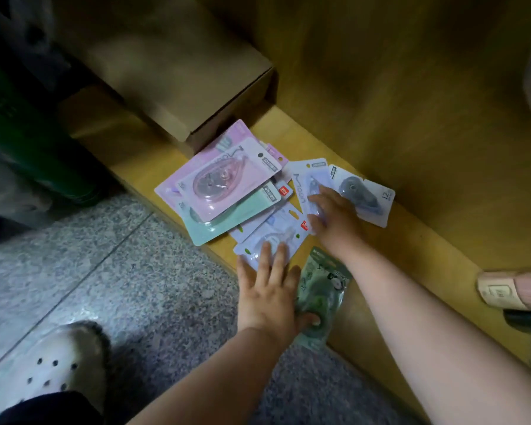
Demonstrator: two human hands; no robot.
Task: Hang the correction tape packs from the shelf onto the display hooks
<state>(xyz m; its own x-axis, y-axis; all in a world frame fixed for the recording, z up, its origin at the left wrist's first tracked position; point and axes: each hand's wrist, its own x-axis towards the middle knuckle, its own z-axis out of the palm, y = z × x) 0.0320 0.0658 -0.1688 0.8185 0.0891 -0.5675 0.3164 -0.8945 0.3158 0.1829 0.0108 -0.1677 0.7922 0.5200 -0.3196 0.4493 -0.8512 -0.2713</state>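
Yellow wood shelf (390,246), low beside a speckled stone floor (105,271), carrying a loose spread of correction tape packs. The left hand (267,289) lies palm down at the shelf edge. Its fingers (281,256) are straight and flat on a pale lilac pack (276,231), gripping nothing. The thumb rests on a green pack (319,289) just right of those fingers, whose lower end overhangs the shelf edge. The right hand (334,216) reaches in further back, its fingers spread and pressed on a white pack (307,179). They appear only slightly bent and not closed round it, though motion blur softens their outline.

A grey pack (368,197) marked "12" lies just right of the right fingers, its near corner under the hand. Left of both sets of fingers is an overlapping stack: a pink pack (224,179) on top and a mint pack (224,225) beneath it, the mint one touching the lilac pack. All packs lie flat on the shelf.

Beyond the stack, well past the fingers, stands a cardboard box (181,81). Near the left forearm, on the floor, is a white perforated shoe (52,363). A pink object (515,289), cut off by the frame, lies on the shelf right of the right forearm.
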